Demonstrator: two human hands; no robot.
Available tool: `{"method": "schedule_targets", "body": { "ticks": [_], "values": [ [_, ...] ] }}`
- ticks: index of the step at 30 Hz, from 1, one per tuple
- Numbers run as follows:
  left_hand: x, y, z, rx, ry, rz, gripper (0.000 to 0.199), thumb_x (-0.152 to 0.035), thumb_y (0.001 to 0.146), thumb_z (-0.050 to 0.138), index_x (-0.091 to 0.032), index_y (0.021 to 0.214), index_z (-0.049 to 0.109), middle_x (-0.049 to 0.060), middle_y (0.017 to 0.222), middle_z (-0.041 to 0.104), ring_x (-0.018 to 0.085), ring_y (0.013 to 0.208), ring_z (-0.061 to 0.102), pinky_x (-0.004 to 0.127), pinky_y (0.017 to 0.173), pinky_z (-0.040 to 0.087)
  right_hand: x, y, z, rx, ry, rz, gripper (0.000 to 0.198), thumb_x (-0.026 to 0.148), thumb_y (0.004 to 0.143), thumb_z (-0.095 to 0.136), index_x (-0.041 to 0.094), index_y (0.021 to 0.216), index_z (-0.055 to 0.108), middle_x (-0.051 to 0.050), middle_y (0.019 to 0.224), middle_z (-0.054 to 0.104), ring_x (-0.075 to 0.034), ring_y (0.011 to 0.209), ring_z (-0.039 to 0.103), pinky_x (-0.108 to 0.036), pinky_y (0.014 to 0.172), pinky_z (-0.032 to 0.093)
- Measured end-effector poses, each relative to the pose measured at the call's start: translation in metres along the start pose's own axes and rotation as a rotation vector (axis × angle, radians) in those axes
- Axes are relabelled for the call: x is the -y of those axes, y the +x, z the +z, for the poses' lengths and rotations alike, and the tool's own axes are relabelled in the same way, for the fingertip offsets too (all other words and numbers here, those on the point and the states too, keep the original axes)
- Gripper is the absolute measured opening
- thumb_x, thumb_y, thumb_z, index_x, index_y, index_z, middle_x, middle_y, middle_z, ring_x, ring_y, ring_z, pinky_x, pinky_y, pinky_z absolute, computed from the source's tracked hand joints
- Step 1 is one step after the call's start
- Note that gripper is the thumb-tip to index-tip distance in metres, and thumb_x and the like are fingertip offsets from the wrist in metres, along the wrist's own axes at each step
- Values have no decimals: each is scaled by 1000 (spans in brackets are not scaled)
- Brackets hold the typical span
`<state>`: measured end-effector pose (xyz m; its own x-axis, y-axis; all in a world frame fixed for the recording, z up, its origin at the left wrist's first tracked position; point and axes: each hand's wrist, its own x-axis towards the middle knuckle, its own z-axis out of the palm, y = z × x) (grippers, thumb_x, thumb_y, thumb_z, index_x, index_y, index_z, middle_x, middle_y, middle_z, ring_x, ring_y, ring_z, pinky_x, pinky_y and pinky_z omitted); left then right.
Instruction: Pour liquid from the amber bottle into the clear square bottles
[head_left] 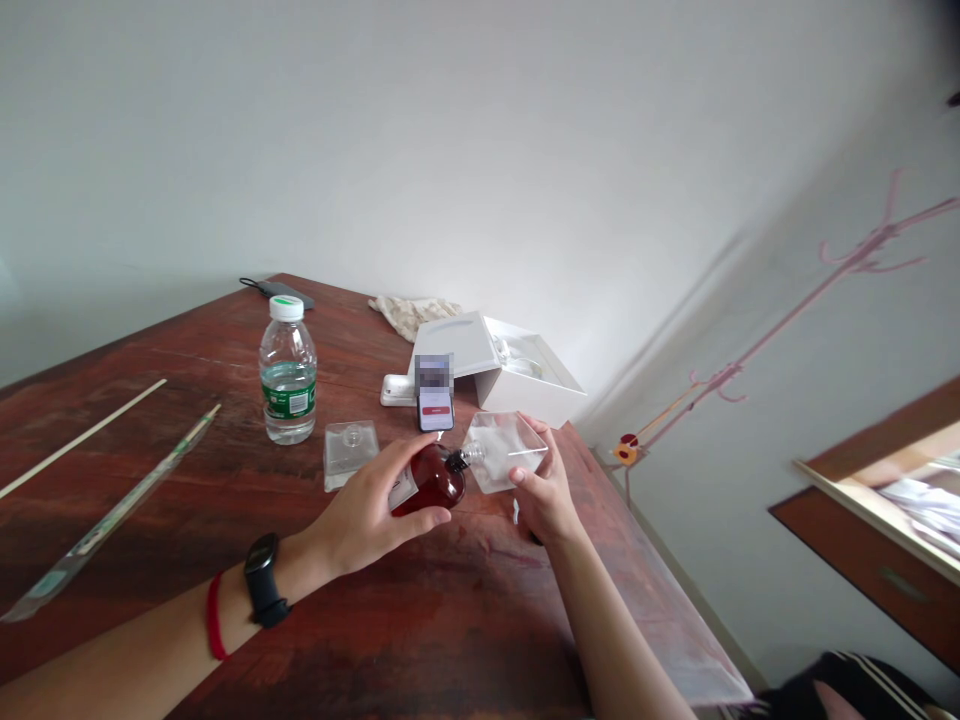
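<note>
My left hand is wrapped round a dark red-brown bottle with a white label, tipped on its side with its neck to the right. The bottle's black-ringed mouth meets the clear neck of a square, see-through container. That container lies tilted in my right hand, thumb on its near side and fingers behind. Whether liquid is passing between the two cannot be made out. Left of the bottle, a clear square lid-like piece rests on the table. A small white scrap lies below the container.
On the wooden table stand a water bottle and an open white box, with a lit phone propped before it. Chopsticks, one loose and others wrapped, lie left. A cloth is behind; a pink coat rack leans right.
</note>
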<state>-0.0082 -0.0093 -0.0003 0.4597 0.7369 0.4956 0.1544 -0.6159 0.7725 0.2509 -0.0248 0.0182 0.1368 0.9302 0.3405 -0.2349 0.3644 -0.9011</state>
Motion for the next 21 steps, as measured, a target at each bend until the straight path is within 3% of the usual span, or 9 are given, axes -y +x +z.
{"method": "schedule_targets", "body": {
  "ticks": [21],
  "values": [
    [0,0,0,11,7,-6,74,-55,94,80,-31,157,48,11,154,63,34,139,63,52,121,49,-2,1,-2,-8,-7,-15,75,37,60,104,30,125,67,-7,128,79,-32,108,76,-42,88,64]
  ]
}}
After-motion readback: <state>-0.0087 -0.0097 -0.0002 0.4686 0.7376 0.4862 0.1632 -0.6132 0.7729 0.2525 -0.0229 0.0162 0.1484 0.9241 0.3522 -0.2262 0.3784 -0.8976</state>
